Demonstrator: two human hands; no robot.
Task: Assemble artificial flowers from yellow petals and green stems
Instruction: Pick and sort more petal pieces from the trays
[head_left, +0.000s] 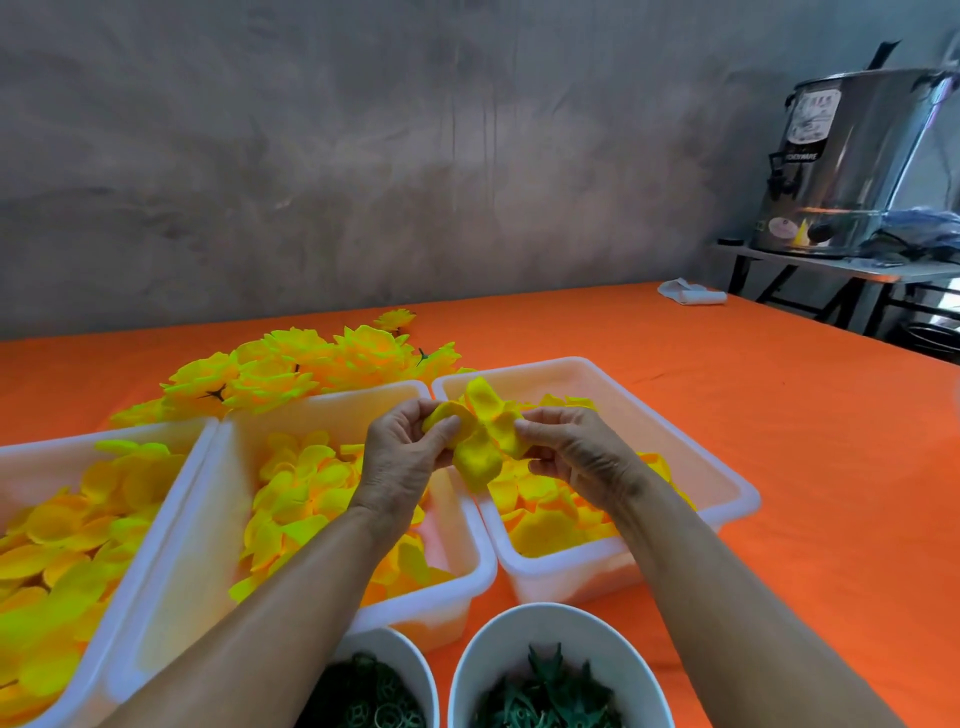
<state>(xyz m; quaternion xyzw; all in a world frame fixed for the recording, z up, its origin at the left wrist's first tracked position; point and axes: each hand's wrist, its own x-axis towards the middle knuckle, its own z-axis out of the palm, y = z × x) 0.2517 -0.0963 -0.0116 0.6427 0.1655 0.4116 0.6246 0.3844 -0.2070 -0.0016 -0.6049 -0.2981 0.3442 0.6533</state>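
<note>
We see the left hand (402, 449) and right hand (569, 457) each pinching the yellow petal cluster (480, 434), fingers clenched on opposite edges, held above the petal bins (737, 486); green stems (545, 696) wait below the fingers, within easy reach.

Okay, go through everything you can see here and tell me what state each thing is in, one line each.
left hand: pinching the petal piece
right hand: pinching the petal piece
petal piece: held above the tubs
three white tubs: open, holding loose yellow petals
two white bowls: open, holding green parts
finished flowers: piled on the orange table
</note>
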